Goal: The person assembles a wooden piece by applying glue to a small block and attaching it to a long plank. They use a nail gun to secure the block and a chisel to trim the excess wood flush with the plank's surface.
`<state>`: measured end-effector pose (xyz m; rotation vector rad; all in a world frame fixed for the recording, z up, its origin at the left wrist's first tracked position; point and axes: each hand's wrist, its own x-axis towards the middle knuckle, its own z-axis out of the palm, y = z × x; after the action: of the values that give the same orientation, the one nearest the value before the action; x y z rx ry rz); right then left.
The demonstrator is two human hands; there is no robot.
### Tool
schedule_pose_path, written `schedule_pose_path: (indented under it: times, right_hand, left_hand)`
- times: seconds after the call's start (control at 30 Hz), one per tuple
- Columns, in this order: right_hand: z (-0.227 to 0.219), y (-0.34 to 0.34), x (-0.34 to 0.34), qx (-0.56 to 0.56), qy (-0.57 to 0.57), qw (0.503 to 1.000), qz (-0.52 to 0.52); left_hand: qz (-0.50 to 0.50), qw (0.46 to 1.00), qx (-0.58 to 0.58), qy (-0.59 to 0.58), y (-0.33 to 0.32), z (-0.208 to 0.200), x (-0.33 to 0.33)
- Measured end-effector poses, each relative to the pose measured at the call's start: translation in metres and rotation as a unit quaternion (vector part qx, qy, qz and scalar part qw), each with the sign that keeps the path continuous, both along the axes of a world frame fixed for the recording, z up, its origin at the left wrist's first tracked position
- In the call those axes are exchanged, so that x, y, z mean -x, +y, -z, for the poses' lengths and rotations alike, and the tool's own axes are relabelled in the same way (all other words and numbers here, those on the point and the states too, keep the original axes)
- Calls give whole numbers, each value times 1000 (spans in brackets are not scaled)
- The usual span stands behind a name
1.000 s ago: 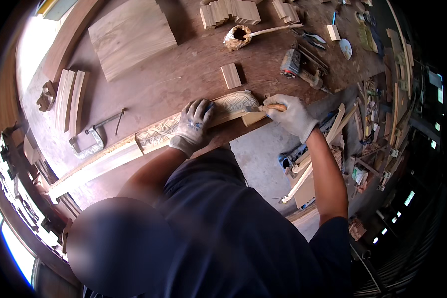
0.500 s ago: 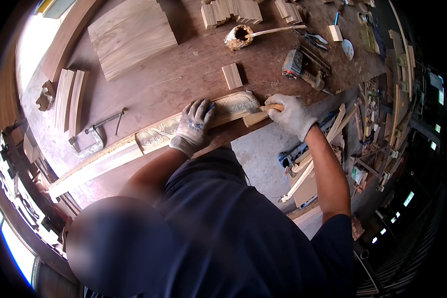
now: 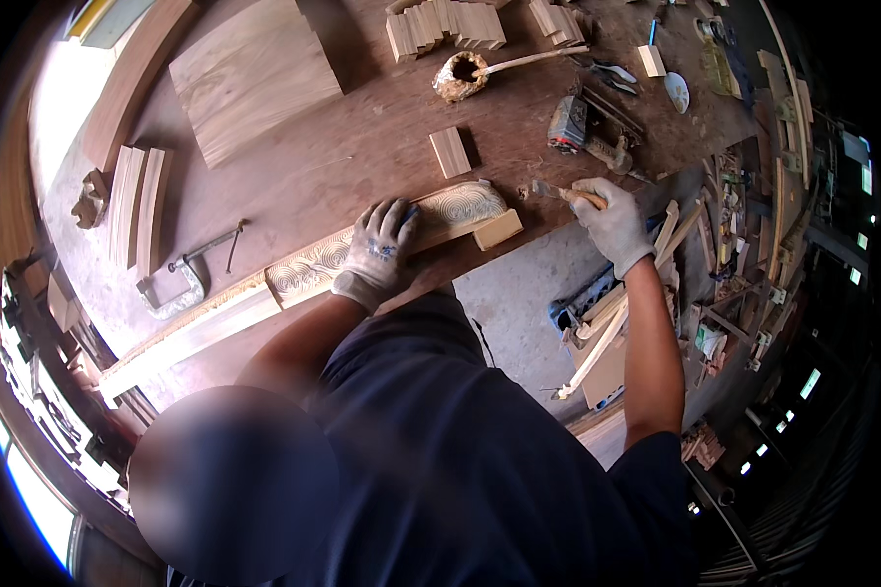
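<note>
My left hand [image 3: 377, 247], in a grey-white work glove, presses on a long carved wooden strip [image 3: 308, 267] with swirl patterns, its fingers curled over the top. A small patch of blue shows by its fingertips. The strip lies aslant along the near edge of the workbench. Against its rounded right end sits a small pale wood block [image 3: 497, 230]. My gloved right hand [image 3: 609, 223] is closed round a short wooden-handled tool [image 3: 579, 197] with a metal end, whose exact kind I cannot make out. The tool is right of the strip, apart from it.
A G-clamp [image 3: 178, 284] lies left on the workbench [image 3: 303, 176]. Farther back are a wide board [image 3: 255, 83], a pot [image 3: 460, 78] with a stick, and stacked wood pieces [image 3: 445, 27]. A grey power tool [image 3: 568, 125] lies right, near pliers [image 3: 612, 73].
My right hand has moved right with the tool, drawing its metal end away from the strip's end and the pale block. My left hand stays on the strip. The view has shifted slightly.
</note>
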<state>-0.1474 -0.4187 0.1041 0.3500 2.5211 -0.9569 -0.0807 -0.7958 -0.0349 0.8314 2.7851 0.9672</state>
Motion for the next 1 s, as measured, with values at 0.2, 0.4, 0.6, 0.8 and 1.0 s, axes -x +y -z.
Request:
schedule_pose_path:
  times: [0.2, 0.4, 0.6, 0.8, 1.0]
  right_hand:
    - [76, 23, -55, 196, -54, 915, 348]
    - [123, 35, -112, 203, -80, 878, 426]
    - [93, 68, -115, 46, -32, 935, 351]
    - [31, 19, -64, 99, 166, 976, 101]
    - [16, -44, -38, 74, 69, 995, 26]
  left_hand:
    - [1, 1000, -3, 1, 0, 3, -1]
    - [-3, 1000, -5, 11, 1, 0, 3]
    - [-2, 1000, -13, 20, 2, 1, 0]
    - [4, 1000, 3, 6, -1, 5, 0]
    - [4, 1000, 3, 0, 0, 4, -1]
